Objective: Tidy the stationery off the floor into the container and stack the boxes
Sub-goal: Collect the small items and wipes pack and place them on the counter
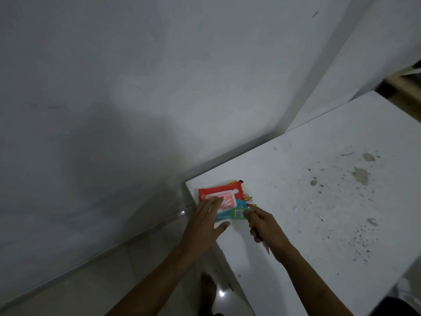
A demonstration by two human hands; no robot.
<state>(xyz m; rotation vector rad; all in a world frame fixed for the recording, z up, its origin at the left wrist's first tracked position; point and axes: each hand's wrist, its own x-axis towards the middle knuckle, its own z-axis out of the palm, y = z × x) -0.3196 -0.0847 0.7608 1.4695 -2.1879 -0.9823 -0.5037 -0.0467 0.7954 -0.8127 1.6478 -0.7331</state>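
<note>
White surface [319, 224], stained and speckled toward its right side, butts against a grey wall [136, 87]; tiled floor [91, 281] below on the left, a bare foot [208, 285] on it near the surface's front-left edge. All the items sit bunched at the surface's far-left corner: red wipes pack [218, 196] on top, a teal packet [239, 205] under its right end, yellow and orange bits [247, 197] poking out behind, too small to identify. Left hand [205, 221] is flat, fingers straight and spread, fingertips resting on the wipes pack's near-left end. Right hand [262, 226] is curled round a yellow-handled tool [251, 224], whose white tip [266, 249] sticks out at the wrist side; its fingertips also touch a green barcode tag [238, 212] just beside the teal packet. No container or boxes in view. Wooden frame [401, 85] at far right, past the surface's back corner.
</note>
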